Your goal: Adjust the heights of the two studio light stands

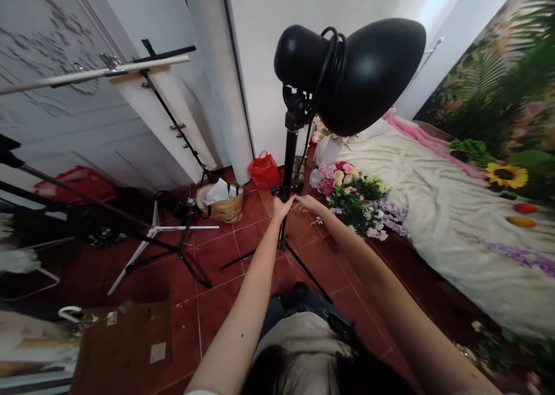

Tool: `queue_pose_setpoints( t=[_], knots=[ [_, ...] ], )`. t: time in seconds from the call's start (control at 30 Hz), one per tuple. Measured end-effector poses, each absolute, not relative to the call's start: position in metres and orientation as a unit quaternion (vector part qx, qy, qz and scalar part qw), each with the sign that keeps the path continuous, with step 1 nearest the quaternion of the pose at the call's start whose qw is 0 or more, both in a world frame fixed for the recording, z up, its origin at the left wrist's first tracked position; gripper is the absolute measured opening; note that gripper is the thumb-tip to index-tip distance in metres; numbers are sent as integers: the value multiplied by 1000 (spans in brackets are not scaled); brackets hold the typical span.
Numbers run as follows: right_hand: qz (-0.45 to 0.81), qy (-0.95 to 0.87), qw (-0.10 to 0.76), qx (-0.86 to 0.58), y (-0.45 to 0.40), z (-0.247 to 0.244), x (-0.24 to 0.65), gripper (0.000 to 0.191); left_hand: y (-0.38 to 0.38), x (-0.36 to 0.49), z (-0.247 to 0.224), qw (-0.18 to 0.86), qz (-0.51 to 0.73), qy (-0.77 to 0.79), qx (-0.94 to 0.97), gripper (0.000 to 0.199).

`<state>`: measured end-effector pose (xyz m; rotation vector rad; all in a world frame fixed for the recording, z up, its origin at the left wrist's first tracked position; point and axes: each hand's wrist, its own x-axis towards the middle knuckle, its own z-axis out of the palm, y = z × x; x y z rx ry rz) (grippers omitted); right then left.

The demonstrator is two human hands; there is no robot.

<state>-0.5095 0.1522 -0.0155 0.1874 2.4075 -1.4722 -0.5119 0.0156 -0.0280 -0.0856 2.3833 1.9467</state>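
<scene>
A black studio light [373, 71] with a large flared reflector and a coiled cable sits at the top of a black light stand [290, 155]. My left hand [282, 206] is closed around the stand's pole, just below a clamp knob [274, 191]. My right hand [309, 203] meets the pole from the other side, its fingers together against the stand close to my left hand; the fingertips are small and partly hidden. Below my hands the stand's thin legs [310, 276] spread over the floor in front of my feet.
Left are other stands with white legs [162, 228], a woven basket [223, 201], a red bag [264, 169] and a cardboard box [125, 343]. Right, a flower bouquet [347, 189] stands beside a platform draped in cream cloth [433, 210]. The floor is red tile [255, 236].
</scene>
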Motion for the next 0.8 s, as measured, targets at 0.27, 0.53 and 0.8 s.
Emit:
queue_pose_setpoints(
  t=[0.27, 0.53, 0.8],
  knots=[
    [-648, 741, 158, 76, 158, -25, -508, 32, 24, -509, -22, -16, 510, 846, -157, 47],
    [-684, 711, 164, 6, 177, -28, -507, 36, 27, -508, -18, -9, 497, 854, -152, 38],
    [-370, 886, 200, -193, 175, 17, -568, 38, 26, -510, -21, -5, 526, 837, -149, 35]
  ],
)
